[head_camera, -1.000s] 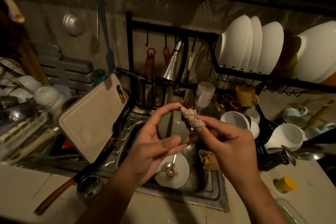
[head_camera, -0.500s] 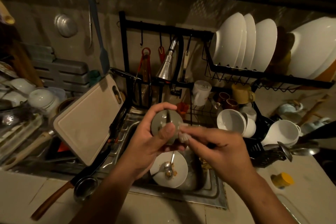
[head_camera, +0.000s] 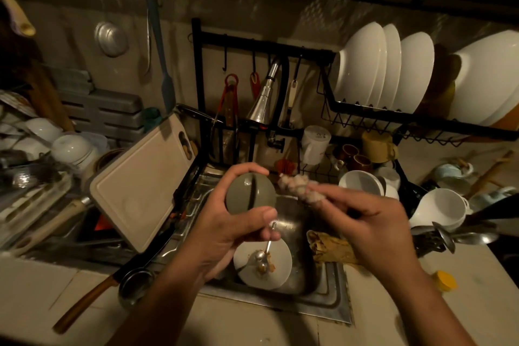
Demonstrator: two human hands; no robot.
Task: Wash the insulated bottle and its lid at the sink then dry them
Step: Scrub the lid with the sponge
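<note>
Head view: one lid (head_camera: 250, 195), round and grey-green with a dark slot across its face, is held at centre above the sink (head_camera: 331, 303). There are two hands. The left hand (head_camera: 222, 230) has its fingers (head_camera: 243, 169) curled round the lid, thumb along the lower edge. The right hand (head_camera: 373, 222), at 3 o'clock of the lid, pinches one pale, knobbly scrubber (head_camera: 302, 191), blurred, its tip just beside the lid's rim. In the sink lie one white plate (head_camera: 280, 272) at 6 o'clock, carrying a spoon (head_camera: 259, 255) and food scraps, and one crumpled rag (head_camera: 331, 247). Four white dishes (head_camera: 362, 64) stand in the rack (head_camera: 365, 109) at 2 o'clock.
</note>
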